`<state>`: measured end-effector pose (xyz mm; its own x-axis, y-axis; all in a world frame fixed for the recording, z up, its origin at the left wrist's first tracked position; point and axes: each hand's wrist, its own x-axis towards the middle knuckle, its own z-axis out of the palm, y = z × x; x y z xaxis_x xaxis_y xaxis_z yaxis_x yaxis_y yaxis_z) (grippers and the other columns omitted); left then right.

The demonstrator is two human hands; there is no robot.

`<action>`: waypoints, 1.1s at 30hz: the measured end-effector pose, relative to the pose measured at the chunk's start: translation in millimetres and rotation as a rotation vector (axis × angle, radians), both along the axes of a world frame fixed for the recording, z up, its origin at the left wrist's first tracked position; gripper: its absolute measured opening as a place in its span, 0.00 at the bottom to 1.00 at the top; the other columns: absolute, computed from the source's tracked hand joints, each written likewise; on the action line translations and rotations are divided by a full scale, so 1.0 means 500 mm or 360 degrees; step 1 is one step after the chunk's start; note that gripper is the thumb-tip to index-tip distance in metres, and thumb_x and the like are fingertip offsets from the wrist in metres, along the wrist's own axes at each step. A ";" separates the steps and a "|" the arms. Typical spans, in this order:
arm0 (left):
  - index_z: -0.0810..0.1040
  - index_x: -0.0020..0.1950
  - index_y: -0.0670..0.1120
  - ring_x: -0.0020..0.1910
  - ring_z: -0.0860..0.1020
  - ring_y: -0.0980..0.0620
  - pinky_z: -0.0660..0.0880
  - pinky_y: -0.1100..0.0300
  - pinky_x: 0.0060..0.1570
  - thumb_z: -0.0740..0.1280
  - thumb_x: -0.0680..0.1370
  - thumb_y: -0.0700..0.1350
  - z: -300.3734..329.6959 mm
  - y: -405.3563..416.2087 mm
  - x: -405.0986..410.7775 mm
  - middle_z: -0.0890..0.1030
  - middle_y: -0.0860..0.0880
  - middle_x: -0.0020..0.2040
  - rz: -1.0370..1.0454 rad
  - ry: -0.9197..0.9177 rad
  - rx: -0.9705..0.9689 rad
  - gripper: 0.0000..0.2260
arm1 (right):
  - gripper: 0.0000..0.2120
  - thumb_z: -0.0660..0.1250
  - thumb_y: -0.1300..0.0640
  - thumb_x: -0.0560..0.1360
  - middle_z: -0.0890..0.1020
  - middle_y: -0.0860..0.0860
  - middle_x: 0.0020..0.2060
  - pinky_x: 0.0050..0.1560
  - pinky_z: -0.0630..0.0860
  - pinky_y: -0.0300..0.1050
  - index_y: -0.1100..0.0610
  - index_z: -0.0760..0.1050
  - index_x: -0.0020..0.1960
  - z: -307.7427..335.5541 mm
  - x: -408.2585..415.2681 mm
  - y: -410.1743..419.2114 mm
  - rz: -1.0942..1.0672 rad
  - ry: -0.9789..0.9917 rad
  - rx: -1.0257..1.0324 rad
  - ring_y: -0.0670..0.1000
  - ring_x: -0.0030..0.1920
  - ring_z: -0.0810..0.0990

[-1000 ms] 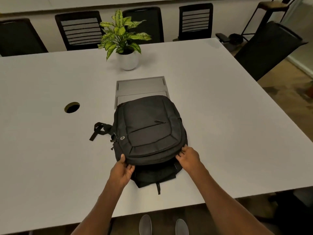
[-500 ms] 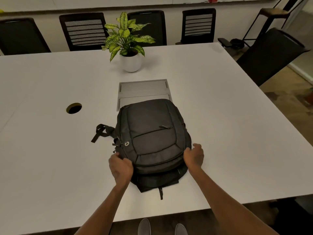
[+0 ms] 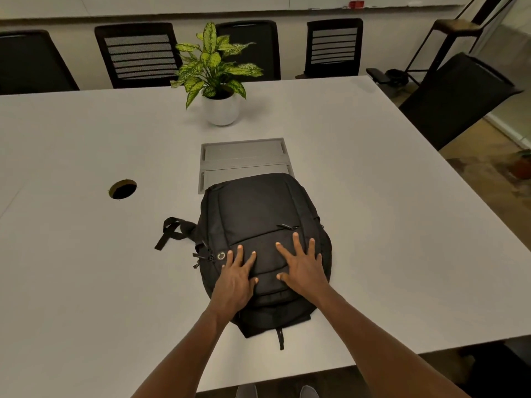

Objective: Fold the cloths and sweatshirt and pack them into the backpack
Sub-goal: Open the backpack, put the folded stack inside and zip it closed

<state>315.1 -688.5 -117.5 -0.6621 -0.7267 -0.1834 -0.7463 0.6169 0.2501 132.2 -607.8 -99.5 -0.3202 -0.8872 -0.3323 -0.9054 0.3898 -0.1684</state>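
Note:
A black backpack (image 3: 258, 214) lies flat on the white table (image 3: 388, 225), front side up, zipped shut as far as I can see. A strap loop sticks out at its left side. My left hand (image 3: 235, 280) rests flat on the lower front of the pack with fingers spread. My right hand (image 3: 301, 268) lies flat beside it on the front pocket, fingers spread too. Neither hand grips anything. No cloths or sweatshirt are in view.
A potted plant (image 3: 219, 81) stands at the far middle of the table. A grey cable hatch (image 3: 244, 156) lies just beyond the backpack, a round cable hole (image 3: 123, 189) to the left. Black chairs (image 3: 138, 53) line the far side and the right.
Both hands left the backpack's near edge and sides and now lie flat on top of its front. The backpack itself has stayed in place.

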 end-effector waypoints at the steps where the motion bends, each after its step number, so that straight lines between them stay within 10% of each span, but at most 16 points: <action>1: 0.52 0.80 0.52 0.78 0.50 0.39 0.53 0.48 0.77 0.60 0.81 0.55 -0.004 -0.004 0.004 0.49 0.43 0.80 -0.0010 0.0036 0.0006 0.30 | 0.40 0.64 0.38 0.76 0.40 0.54 0.79 0.71 0.51 0.72 0.39 0.44 0.78 0.004 0.000 -0.006 -0.0009 0.0004 0.0024 0.70 0.76 0.40; 10: 0.76 0.57 0.43 0.51 0.74 0.54 0.76 0.57 0.55 0.62 0.79 0.36 0.023 -0.043 0.090 0.77 0.47 0.55 0.0871 0.1175 0.0038 0.09 | 0.39 0.65 0.39 0.75 0.52 0.61 0.78 0.74 0.55 0.64 0.55 0.54 0.78 0.059 0.074 -0.087 0.0092 0.0160 -0.0214 0.63 0.77 0.51; 14: 0.74 0.65 0.39 0.60 0.76 0.45 0.73 0.53 0.61 0.61 0.78 0.32 0.010 -0.092 0.121 0.77 0.42 0.62 0.1462 0.1112 0.0448 0.15 | 0.42 0.68 0.42 0.74 0.46 0.55 0.79 0.72 0.53 0.70 0.47 0.47 0.79 0.065 0.112 -0.136 0.0266 -0.0004 -0.0087 0.66 0.77 0.46; 25: 0.71 0.70 0.40 0.64 0.75 0.44 0.71 0.56 0.62 0.64 0.79 0.35 -0.064 -0.156 0.188 0.77 0.43 0.66 0.0786 0.0726 0.0661 0.18 | 0.41 0.70 0.42 0.73 0.44 0.54 0.79 0.69 0.51 0.76 0.39 0.48 0.78 0.040 0.125 -0.163 0.0344 0.0040 0.0310 0.70 0.76 0.44; 33: 0.80 0.47 0.42 0.36 0.74 0.55 0.66 0.67 0.36 0.63 0.81 0.41 -0.071 -0.185 0.216 0.81 0.45 0.42 0.0551 0.0529 0.0405 0.07 | 0.41 0.68 0.42 0.75 0.41 0.53 0.79 0.70 0.49 0.75 0.39 0.46 0.78 0.028 0.129 -0.160 0.0345 0.0072 0.0318 0.70 0.76 0.42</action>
<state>422.9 -781.1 -153.2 -0.4440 -0.8727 -0.2033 -0.7504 0.2381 0.6166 196.7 -687.9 -85.3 -0.1487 -0.8549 -0.4970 -0.9760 0.2077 -0.0652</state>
